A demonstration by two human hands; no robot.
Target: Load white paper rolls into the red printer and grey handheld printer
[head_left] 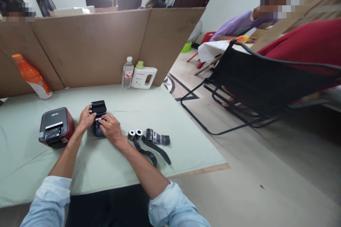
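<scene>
1. Bracing a small black label printer (98,120) on the pale green table cover (165,113), the left hand (85,118) cups the unit's left flank, fingers curled against the casing, probably so that the body does not slide while the other hand works.
2. Lid position: the printer's flip lid (98,106) stands raised and tilted back, leaving the paper bay open to the fingers.
3. Right hand (112,127): laid over the front of the open bay, fingers bent down and pressed together onto a white strip at the mouth; whether they pinch it or only press it cannot be told.
4. Arm pose: both forearms run up from the near edge and converge on the printer, sleeves pushed back, wrists low near the table.
5. Spare stock: two small label rolls (134,134) with dark strips (153,149) trailing lie just right of the right hand, within easy reach.
6. Second device: a red-and-grey label printer (55,127) sits just left of the left wrist, apart from it.
7. Background: an orange bottle (32,76), a water bottle (128,72) and a white detergent jug (144,75) stand against the cardboard screen (90,42), well apart from the hands.
</scene>
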